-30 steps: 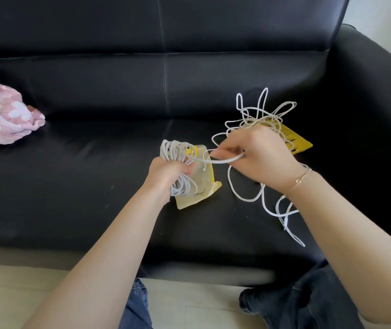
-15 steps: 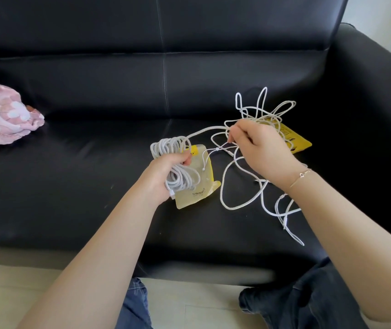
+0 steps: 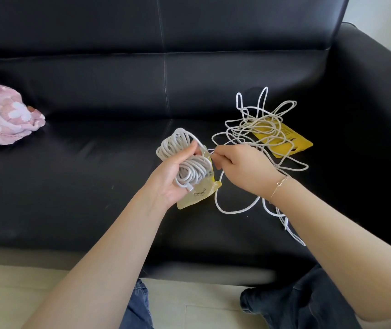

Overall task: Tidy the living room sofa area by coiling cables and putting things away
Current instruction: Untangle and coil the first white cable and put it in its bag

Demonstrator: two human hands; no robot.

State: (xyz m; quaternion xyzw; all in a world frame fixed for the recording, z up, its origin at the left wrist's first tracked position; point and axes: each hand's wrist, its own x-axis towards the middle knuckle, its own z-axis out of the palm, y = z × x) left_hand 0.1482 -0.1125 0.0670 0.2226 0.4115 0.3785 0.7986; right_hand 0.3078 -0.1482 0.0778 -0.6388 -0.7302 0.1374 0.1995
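My left hand (image 3: 169,176) holds a coil of white cable (image 3: 187,160) above the black sofa seat (image 3: 82,174), palm turned up, thumb across the loops. Just to its right my right hand (image 3: 239,168) pinches the free strand of the same cable where it leaves the coil. The uncoiled rest of the white cable (image 3: 258,129) lies in a loose tangle behind and to the right of my right hand, trailing down to the seat's front edge. A pale yellow pouch (image 3: 198,194) lies on the seat under the coil.
A yellow packet (image 3: 289,143) lies under the tangle at the right. A pink patterned cloth (image 3: 2,117) is bunched at the far left of the seat. The sofa armrest (image 3: 379,103) rises on the right. My knees and pale floor are below.
My left hand has turned palm up, showing the coil. My right hand has come from the tangle to just beside the coil, drawing the strand with it.
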